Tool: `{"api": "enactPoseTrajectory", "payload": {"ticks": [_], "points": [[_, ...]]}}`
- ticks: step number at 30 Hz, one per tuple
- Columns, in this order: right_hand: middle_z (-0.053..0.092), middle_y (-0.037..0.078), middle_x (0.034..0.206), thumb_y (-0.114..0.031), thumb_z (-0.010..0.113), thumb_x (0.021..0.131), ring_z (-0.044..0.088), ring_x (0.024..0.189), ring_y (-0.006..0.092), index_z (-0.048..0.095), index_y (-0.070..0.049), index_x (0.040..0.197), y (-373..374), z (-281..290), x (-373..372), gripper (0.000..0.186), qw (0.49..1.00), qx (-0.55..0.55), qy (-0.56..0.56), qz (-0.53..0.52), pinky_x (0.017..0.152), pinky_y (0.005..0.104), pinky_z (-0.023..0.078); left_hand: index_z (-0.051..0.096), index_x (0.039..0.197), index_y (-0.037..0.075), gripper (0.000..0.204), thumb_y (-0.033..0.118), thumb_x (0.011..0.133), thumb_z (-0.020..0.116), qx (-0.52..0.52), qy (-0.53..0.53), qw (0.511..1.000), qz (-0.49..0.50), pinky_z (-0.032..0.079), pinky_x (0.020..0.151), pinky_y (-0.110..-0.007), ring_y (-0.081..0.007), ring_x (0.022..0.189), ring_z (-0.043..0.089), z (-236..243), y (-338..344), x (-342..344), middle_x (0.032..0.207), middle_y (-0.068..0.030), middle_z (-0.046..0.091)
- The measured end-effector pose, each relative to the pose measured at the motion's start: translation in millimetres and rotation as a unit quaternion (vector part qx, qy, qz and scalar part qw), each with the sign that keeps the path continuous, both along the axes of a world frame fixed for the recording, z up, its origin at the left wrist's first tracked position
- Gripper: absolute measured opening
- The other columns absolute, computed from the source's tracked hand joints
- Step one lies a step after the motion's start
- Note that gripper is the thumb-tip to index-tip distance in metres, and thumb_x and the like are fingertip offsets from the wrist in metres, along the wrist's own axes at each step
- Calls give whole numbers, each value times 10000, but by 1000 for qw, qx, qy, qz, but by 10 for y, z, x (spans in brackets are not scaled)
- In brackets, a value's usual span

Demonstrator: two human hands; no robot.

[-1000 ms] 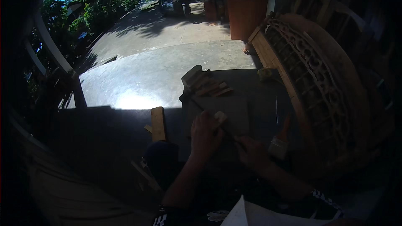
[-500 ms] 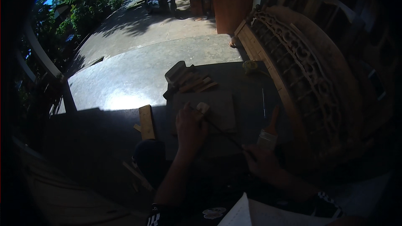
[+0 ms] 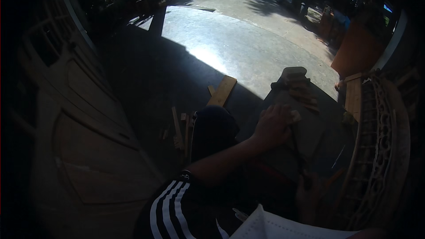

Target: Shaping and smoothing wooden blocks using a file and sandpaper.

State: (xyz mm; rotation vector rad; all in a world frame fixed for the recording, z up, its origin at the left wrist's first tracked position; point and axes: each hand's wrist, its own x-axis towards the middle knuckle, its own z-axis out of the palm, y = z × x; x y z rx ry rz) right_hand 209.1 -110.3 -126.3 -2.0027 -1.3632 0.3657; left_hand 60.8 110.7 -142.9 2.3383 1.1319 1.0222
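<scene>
In the shade over the low work surface (image 3: 338,144), my left hand (image 3: 275,125) closes around a small pale wooden block (image 3: 295,115). My right hand (image 3: 308,191), nearer to me, grips the rear end of a long, slim dark tool (image 3: 296,147). Its front end reaches up to the block, beside my left fingers. Whether it is a file or a chisel is too dark to tell. A flat board (image 3: 305,135) lies beneath the block. Just beyond my left hand sit several wood strips (image 3: 303,93).
A yellow tape measure (image 3: 349,117) and an orange brush handle (image 3: 335,178) lie to the right, beside a carved wooden bench (image 3: 380,124). Planks (image 3: 223,90) and offcuts (image 3: 176,126) are on the floor left of my knee. Wooden door panels (image 3: 93,159) stand far left.
The view has swung left, so hands and work surface appear further right and door panels show on the left. Both hands keep their hold on the block and the tool.
</scene>
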Motion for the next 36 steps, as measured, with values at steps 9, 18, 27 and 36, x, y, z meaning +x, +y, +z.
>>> {"api": "enactPoseTrajectory", "payload": {"ticks": [9, 18, 27, 36], "points": [[719, 230, 993, -61, 694, 914, 724, 956, 379, 679, 20, 1051, 198, 15, -18, 159, 997, 61, -36, 22, 829, 422, 556, 542, 1142, 73, 444, 230, 753, 687, 35, -66, 993, -95, 448, 898, -521, -355, 1096, 588, -34, -71, 185, 1107, -152, 565], [709, 236, 979, -50, 653, 940, 712, 947, 408, 668, 20, 1067, 232, -63, 43, 145, 997, 67, -25, 19, 828, 440, 553, 528, 1171, 64, 492, 219, 739, 703, 24, -65, 997, -31, 417, 873, -530, -377, 1085, 591, -40, 22, 209, 1106, -164, 566], [725, 207, 949, -83, 686, 943, 723, 934, 373, 688, 4, 1065, 319, -58, 73, 150, 995, 52, -79, -22, 813, 421, 556, 524, 1146, 73, 458, 186, 734, 691, 55, -27, 997, -57, 413, 859, -526, -364, 1088, 573, -132, 88, 277, 1122, -155, 551], [722, 202, 950, -50, 709, 909, 719, 912, 369, 698, 9, 1041, -91, -4, 200, 146, 993, 71, -91, 10, 803, 420, 550, 544, 1189, 55, 482, 201, 755, 693, 53, -54, 996, -39, 426, 893, -526, -373, 1128, 572, -7, 96, 251, 1157, -166, 555]]}}
